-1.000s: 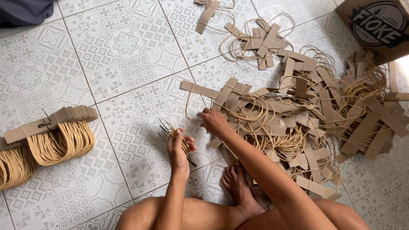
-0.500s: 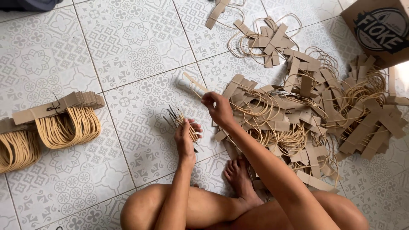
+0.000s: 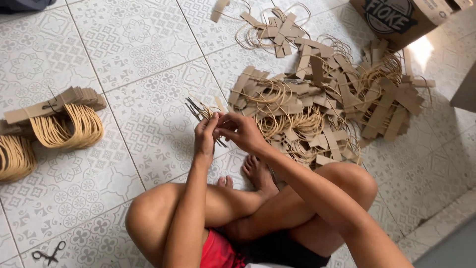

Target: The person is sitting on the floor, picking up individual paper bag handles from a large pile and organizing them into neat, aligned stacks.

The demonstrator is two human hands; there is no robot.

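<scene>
My left hand (image 3: 205, 137) grips a small stack of brown paper-bag handles (image 3: 202, 110), cardboard strips with tan twine loops, held edge-on above the tiled floor. My right hand (image 3: 241, 131) meets it from the right, its fingers pinching the same stack. Just beyond my hands lies a big loose pile of the same handles (image 3: 317, 99). I sit cross-legged, with my bare foot (image 3: 258, 171) under my hands.
Tied bundles of handles (image 3: 64, 116) lie at the left, with another bundle at the left edge (image 3: 15, 156). A brown cardboard box (image 3: 406, 17) stands at the top right. Small black scissors (image 3: 49, 254) lie at the bottom left. More loose handles (image 3: 272, 27) lie at the top.
My right hand has drawn back from the loose pile with a handle and joined my left hand at the stack. The view has shifted down, showing my legs.
</scene>
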